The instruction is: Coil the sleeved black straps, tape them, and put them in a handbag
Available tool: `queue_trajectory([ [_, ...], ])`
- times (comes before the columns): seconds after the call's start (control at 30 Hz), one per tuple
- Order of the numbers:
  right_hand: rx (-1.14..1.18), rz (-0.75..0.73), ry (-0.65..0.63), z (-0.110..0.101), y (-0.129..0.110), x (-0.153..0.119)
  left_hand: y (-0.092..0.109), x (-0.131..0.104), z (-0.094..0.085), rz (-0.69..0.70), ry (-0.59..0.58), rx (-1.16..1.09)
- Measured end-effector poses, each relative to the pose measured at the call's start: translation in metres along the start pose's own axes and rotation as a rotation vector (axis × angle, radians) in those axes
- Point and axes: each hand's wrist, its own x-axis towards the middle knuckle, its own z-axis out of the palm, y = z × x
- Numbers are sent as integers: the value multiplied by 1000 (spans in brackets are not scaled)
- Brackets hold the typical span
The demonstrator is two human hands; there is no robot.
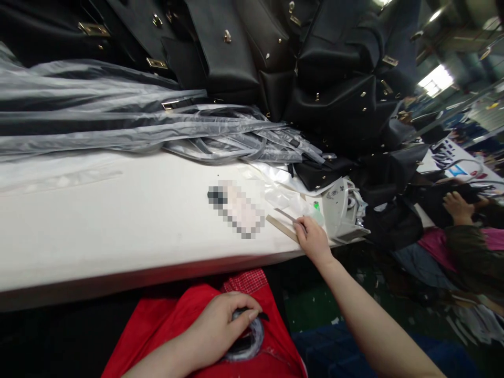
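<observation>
My left hand (226,320) is closed round a roll of clear tape (252,344) that rests on the red apron (153,331) over my lap. A small dark piece sticks out past its fingertips. Over the right end of the white table (118,220), my right hand (313,239) grips a thin grey metal strip (286,214) between thumb and fingers. Just below that strip, a flat tan strip (280,228) lies with its end at the same hand. A blurred-out pale object (242,210) lies on the table to the left of both strips.
Black bags (232,58) with gold fittings are piled along the back. Plastic-wrapped straps (137,126) lie before them. A white container (342,210) with small items stands right of my right hand. Farther right, another person's hand (459,207) touches black material.
</observation>
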Motion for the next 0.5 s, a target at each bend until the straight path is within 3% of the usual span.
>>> queue_trajectory([
  [0.07,13,107,250,3,3,3,-1,-1,1,11,8,1],
  [0.13,24,208,463,-8,-4,3,-2,-3,1,2,11,-6],
  [0.2,51,230,553,-33,-24,-3,-3,-4,0,-23,-4,-43],
  [0.23,78,208,511,-49,-38,-9,-3,-4,0,-49,-14,-82],
  [0.27,123,158,393,-66,-54,-16,-5,-4,0,-86,-25,-132],
  [0.3,178,94,172,-83,-70,-23,-7,-4,0,-129,-33,-183],
  [0.37,271,-27,-432,-112,-100,-38,-11,-2,1,-207,-52,-267],
  [0.4,281,-72,-670,-122,-113,-44,-14,-1,2,-227,-67,-296],
  [0.43,260,-104,-837,-128,-123,-49,-16,-1,2,-235,-85,-318],
  [0.5,149,-136,-958,-131,-138,-59,-17,1,3,-235,-101,-347],
])
